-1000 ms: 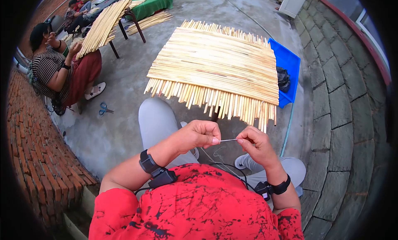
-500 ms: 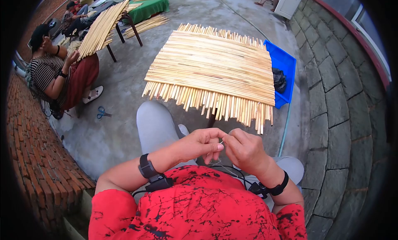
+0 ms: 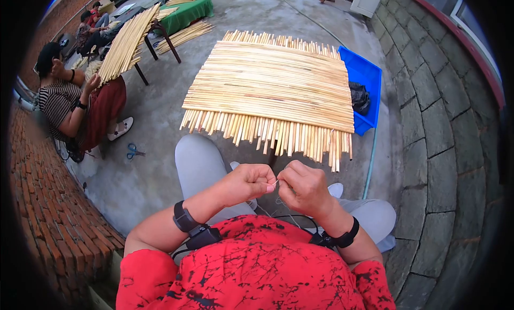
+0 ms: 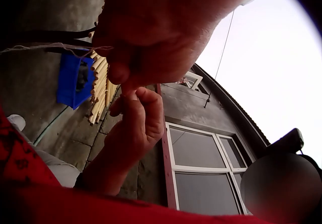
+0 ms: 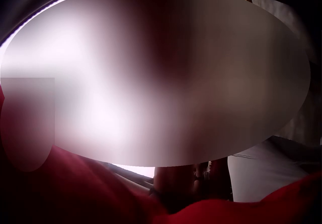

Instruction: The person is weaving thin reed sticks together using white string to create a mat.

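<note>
Both arms bend at the elbow and bring the hands together in front of the body. The left forearm [image 3: 159, 225] slants forward and inward to the left hand [image 3: 247, 182], whose thumb [image 3: 269, 188] and curled index finger pinch at the tips. The right forearm [image 3: 365, 251] angles inward from the other side; the right hand [image 3: 304, 189] shows its back upward, fingers bent. The fingertips of both hands nearly meet; whether they touch is unclear.

A stack of sticks [image 3: 267, 85] lies before a seated person's knees [image 3: 198, 157], a bin [image 3: 370, 74] at its right edge and scissors [image 3: 133, 151] on the floor [image 3: 155, 114] to the left.
</note>
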A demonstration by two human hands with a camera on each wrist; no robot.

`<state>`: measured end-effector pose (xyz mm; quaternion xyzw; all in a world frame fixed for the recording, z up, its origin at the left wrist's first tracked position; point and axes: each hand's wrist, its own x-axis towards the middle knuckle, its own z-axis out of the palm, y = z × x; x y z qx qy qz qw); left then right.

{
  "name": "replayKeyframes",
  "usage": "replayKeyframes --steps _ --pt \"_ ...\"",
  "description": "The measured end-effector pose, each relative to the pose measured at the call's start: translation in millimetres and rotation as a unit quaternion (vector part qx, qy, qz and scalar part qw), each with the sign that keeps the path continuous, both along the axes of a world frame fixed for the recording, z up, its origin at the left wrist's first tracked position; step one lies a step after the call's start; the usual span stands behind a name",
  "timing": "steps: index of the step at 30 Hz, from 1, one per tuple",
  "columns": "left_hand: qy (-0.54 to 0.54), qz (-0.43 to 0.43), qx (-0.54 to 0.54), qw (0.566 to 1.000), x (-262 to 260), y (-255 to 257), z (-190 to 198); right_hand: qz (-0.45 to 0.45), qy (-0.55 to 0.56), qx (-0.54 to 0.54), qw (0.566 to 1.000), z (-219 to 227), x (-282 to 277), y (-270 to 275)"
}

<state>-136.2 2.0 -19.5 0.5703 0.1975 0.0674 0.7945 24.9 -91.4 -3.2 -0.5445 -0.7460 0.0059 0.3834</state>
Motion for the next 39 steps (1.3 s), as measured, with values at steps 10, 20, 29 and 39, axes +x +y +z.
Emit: replayKeyframes --steps 10,20,29,39 --pt "-0.02 0.088 -0.018 0.996 12.4 11.1 24.9 -0.026 0.458 -0.126 0.879 -28.7 25.6 6.4" --pt "-0.099 0.22 0.039 0.97 38.8 29.8 58.4 0.301 0.559 -0.339 0.694 -34.8 23.2 -7.4" --pt "-0.243 0.384 0.076 0.888 -82.5 186.7 92.1 0.058 0.579 -0.34 0.739 11.5 115.1 -104.2" --pt "-0.101 0.573 0.155 0.799 -227.5 309.8 76.2 -0.129 0.486 -0.215 0.837 34.7 180.8 -172.0"
